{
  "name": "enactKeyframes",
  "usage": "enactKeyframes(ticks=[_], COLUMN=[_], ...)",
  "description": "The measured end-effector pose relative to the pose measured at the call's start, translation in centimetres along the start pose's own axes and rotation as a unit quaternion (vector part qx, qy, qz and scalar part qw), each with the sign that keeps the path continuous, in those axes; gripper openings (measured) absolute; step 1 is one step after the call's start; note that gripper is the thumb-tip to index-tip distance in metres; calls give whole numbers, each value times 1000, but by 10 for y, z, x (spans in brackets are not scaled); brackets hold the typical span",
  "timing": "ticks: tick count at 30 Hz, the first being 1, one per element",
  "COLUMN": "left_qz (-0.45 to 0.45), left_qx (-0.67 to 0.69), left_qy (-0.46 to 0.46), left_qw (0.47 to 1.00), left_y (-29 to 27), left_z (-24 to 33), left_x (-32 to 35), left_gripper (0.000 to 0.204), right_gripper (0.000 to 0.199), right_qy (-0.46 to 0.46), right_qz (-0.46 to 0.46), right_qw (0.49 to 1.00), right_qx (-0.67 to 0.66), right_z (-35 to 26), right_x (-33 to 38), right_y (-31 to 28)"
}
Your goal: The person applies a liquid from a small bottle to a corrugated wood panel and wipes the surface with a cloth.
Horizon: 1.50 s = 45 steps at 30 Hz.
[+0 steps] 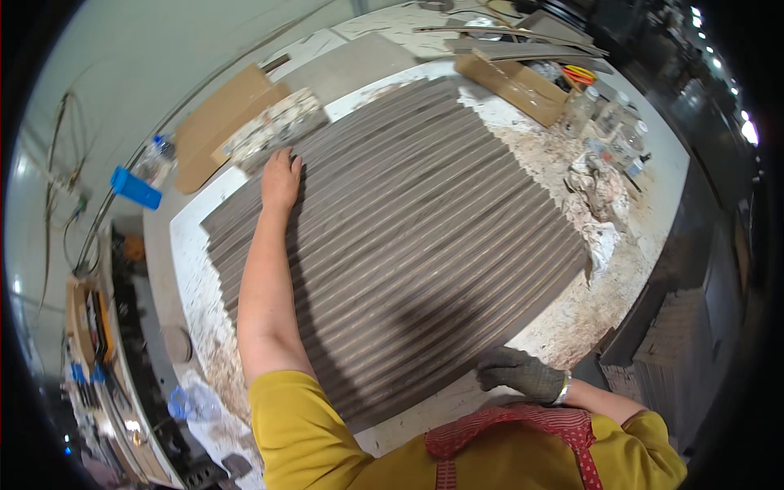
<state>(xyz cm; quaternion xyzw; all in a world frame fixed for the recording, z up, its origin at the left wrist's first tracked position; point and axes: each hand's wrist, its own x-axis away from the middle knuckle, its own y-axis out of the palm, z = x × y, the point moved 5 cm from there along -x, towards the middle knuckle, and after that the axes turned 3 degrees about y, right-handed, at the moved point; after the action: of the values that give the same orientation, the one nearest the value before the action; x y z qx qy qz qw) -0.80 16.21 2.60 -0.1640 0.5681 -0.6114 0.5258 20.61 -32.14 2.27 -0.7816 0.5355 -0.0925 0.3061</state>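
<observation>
My bare left hand [282,181] reaches across to the far left edge of a wide layer of grey-brown strips [400,220]. Its fingers are stretched out over the strips, close beside a paint-stained block [278,129]; nothing shows in its grip. The strips lie side by side in long slanting rows, with uneven stepped ends at left and right. My right hand [523,374], in a dark grey glove, rests by the near edge of the layer. Its fingers reach leftward, loosely extended, and no held thing is visible.
The strips lie on a stained white table [563,322]. Around them are a cardboard piece [220,122], a blue bottle [135,189], an open carton [514,88], clear bottles [580,110] and a crumpled rag [600,200]. Stacked boards [674,351] stand at right.
</observation>
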Motion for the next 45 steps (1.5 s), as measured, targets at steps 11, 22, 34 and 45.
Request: enactKeyframes(ticks=[11,22,34,45], left_qz=[-96,-97,-43,-41], left_qx=[-149,-75,21,-78], left_qy=[-110,-55,-6,-13], left_qw=[978,991,999,996], left_y=[22,34,-6,8], left_z=[15,18,62,79], left_x=[-28,4,101,118], left_gripper=[53,45,46,43], right_gripper=[29,32,31,38], right_qy=[254,-26,77,333], right_qz=[44,26,-21,323], right_qw=[901,996,987,796], right_qx=[-350,-76,-139,-389], right_z=[35,17,8,110], right_x=[-20,-21,36,132], right_y=[18,4,16,-172])
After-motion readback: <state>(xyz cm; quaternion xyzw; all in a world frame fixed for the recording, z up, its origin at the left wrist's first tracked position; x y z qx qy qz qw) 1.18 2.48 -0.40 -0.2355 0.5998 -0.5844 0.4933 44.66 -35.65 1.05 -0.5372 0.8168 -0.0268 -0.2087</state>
